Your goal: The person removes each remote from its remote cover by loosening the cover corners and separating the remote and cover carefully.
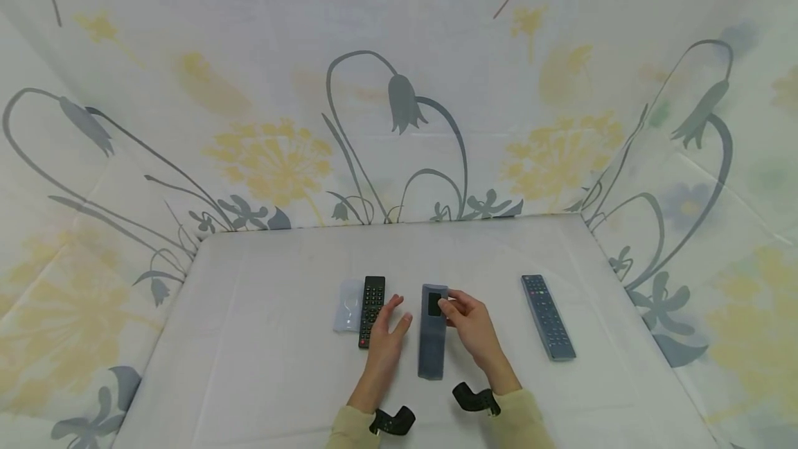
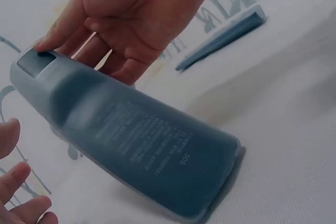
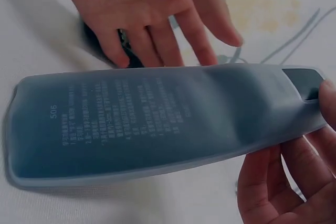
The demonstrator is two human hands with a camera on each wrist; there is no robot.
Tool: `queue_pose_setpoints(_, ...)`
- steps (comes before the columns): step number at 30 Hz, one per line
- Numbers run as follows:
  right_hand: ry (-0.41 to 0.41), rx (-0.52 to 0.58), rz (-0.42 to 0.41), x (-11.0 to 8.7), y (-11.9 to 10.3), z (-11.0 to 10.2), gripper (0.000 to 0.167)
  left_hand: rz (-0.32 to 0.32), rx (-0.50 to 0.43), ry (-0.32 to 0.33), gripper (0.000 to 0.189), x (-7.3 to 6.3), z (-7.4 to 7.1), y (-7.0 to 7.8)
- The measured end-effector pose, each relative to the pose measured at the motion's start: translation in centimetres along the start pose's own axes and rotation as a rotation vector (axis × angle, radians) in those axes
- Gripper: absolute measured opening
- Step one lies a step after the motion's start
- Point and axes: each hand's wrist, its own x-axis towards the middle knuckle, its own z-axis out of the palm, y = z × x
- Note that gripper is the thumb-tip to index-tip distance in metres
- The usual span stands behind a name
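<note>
A remote control in a translucent bluish cover (image 1: 431, 348) is held with its back up, showing rows of printed text and a dark cut-out near the far end. My right hand (image 1: 476, 335) pinches that far end, the thumb at the edge of the cut-out in the right wrist view. To the left of the remote, my left hand (image 1: 385, 348) is apart from it with fingers spread and holds nothing. Behind the left fingers lies a black remote (image 1: 374, 296) with many buttons, partly hidden by the hand.
A clear, pale plastic sleeve (image 1: 348, 305) lies beside and partly under the black remote. Another covered remote (image 1: 548, 317) rests buttons up on the right of the white table (image 1: 274, 366). Floral cloth (image 1: 274, 68) hangs around the back and sides.
</note>
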Motion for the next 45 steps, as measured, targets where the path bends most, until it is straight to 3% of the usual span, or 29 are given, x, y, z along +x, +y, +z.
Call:
queue_pose_setpoints(4, 0.007, -0.031, -0.017, 0.1, 0.0, 0.4, 0.035, 0.029, 0.031, -0.012, 0.041, -0.7, 0.3, 2.0)
queue_pose_setpoints(10, -0.010, -0.039, -0.058, -0.2, -0.2, 0.6, 0.038, 0.085, -0.001, -0.061, 0.039, -0.8, 0.5, 3.2)
queue_pose_setpoints(13, -0.005, -0.066, -0.089, -0.4, -0.4, 0.7, 0.039, 0.129, 0.006, -0.051, 0.039, -0.3, 0.7, 2.6)
queue_pose_setpoints(18, 0.005, -0.129, -0.136, -0.6, -0.6, 1.0, 0.039, 0.239, 0.054, 0.020, 0.040, 0.9, 1.0, 0.9)
queue_pose_setpoints(22, 0.003, -0.147, -0.152, -0.7, -0.7, 1.1, 0.041, 0.359, 0.137, 0.043, 0.037, 1.4, 0.9, 0.8)
queue_pose_setpoints(29, 0.005, -0.194, -0.178, -0.7, -0.5, 1.1, 0.043, 0.716, 0.310, 0.081, 0.027, 1.9, 0.2, 1.2)
queue_pose_setpoints(33, 0.001, -0.194, -0.217, -0.7, -0.4, 1.0, 0.039, 0.863, 0.408, 0.108, 0.024, 2.3, -0.1, 1.1)
queue_pose_setpoints(39, 0.004, -0.139, -0.342, -0.9, -0.8, 1.2, 0.041, 1.003, 0.570, 0.184, 0.026, 2.2, -0.2, 1.2)
queue_pose_setpoints(45, 0.067, -0.208, -0.502, -1.1, -1.1, 1.5, 0.042, 1.063, 0.661, 0.252, 0.025, 1.9, 0.0, 1.5)
